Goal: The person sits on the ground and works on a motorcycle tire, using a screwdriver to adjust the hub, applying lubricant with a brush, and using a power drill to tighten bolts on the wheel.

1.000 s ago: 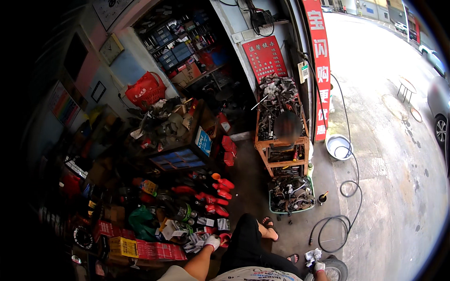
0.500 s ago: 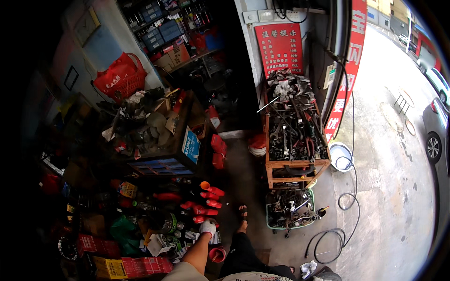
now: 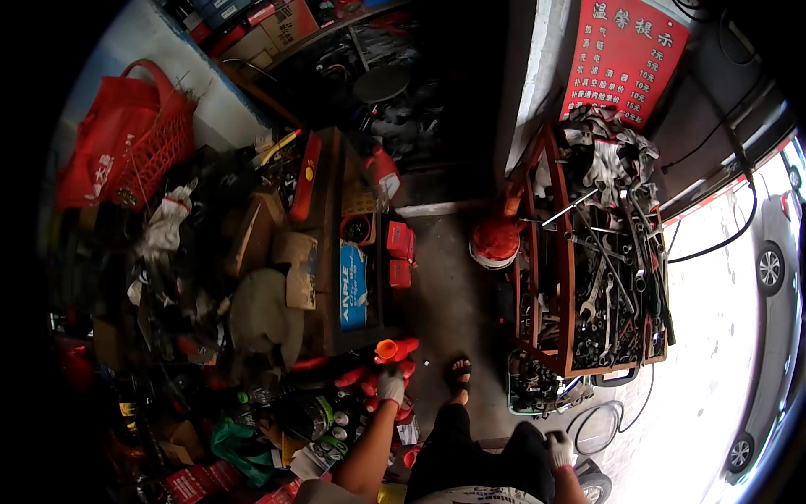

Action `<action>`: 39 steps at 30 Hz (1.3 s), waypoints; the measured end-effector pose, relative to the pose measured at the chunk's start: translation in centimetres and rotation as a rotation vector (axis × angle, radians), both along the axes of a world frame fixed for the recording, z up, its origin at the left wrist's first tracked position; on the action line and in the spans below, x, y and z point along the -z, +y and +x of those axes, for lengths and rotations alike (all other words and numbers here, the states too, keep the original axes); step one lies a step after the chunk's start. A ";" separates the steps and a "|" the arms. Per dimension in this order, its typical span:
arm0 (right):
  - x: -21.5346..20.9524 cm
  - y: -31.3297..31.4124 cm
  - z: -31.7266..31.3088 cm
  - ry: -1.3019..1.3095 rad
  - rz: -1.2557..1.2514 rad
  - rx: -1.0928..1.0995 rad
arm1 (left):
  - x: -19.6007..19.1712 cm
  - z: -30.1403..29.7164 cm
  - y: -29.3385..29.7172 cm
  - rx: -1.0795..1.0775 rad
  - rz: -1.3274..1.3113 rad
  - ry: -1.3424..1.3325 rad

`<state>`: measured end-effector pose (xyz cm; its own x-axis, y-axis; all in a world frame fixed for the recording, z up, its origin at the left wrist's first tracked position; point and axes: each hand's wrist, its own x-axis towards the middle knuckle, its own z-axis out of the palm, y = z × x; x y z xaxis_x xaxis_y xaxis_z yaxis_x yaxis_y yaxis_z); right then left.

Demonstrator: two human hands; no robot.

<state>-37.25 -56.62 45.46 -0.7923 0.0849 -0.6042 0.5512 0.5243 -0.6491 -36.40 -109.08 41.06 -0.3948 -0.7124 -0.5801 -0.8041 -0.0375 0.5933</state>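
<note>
My left hand (image 3: 391,386), in a pale work glove, reaches down onto a cluster of red bottles (image 3: 379,374) lying on the floor; one of them has an orange cap (image 3: 387,348). The glove rests on the bottles, and its grip is hidden. My right hand (image 3: 560,449), also gloved, sits low by my right knee on dark trousers with nothing visible in it. My sandalled foot (image 3: 459,373) stands just right of the bottles.
A wooden tool rack (image 3: 564,277) full of wrenches stands to the right, with a crate of parts (image 3: 537,391) and a coiled hose (image 3: 600,424) below it. A cluttered bench holds a blue box (image 3: 353,286) and a red basket (image 3: 134,143). A car (image 3: 772,277) is parked outside.
The view has swung down and closer to the bench. My left hand has stretched forward from my lap onto the red bottles. My right hand stays by my knee.
</note>
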 end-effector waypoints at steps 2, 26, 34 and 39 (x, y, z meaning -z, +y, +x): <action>-5.2 -9.9 -7.7 -0.020 -0.038 -0.113 | 0.6 3.4 -3.4 -0.313 0.054 0.158; 16.8 -71.7 -34.4 -0.030 -0.335 -0.714 | -13.0 -1.2 -7.3 -0.478 -0.240 -0.287; 17.0 -76.5 -34.4 -0.210 -0.195 -0.897 | -10.9 5.0 -5.5 -0.561 -0.177 -0.072; 16.8 -77.1 -35.2 -0.232 -0.141 -0.903 | -11.6 4.8 -5.8 -0.392 -0.132 -0.298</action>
